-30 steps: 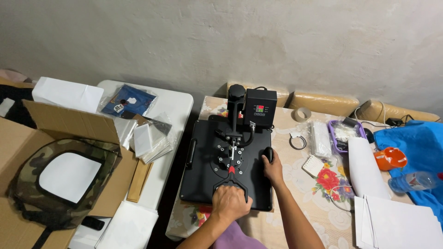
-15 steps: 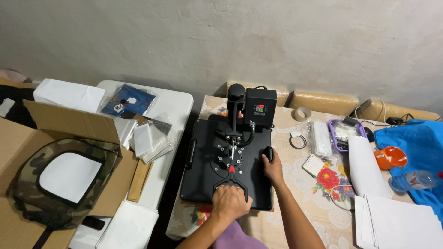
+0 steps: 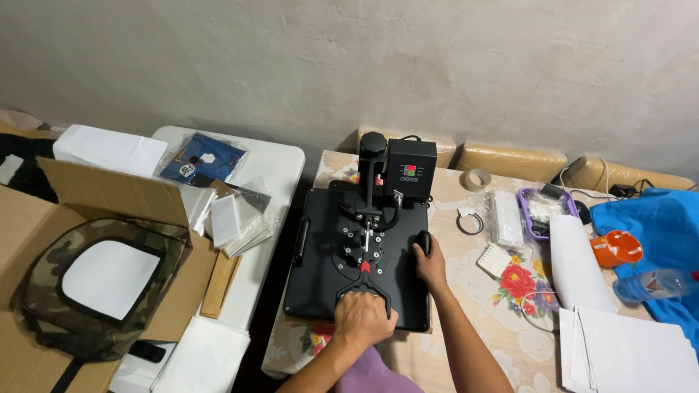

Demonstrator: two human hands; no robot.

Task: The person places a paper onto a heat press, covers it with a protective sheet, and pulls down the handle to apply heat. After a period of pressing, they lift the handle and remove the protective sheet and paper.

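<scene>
Press (image 3: 357, 255): shut flat on the bench (image 3: 473, 284).
Left hand (image 3: 364, 320): our grip wraps the handle (image 3: 363, 285); push straight down.
Right hand (image 3: 431, 263): grips the side knob (image 3: 423, 241); steady the plate.

The heat press (image 3: 357, 255) is matt black metal with a smooth top plate. Under it, the tablecloth (image 3: 510, 291) looks like glossy plastic with printed flowers. Left of the press lies a rough brown cardboard box (image 3: 109, 193) and camouflage cloth (image 3: 44, 291).
</scene>
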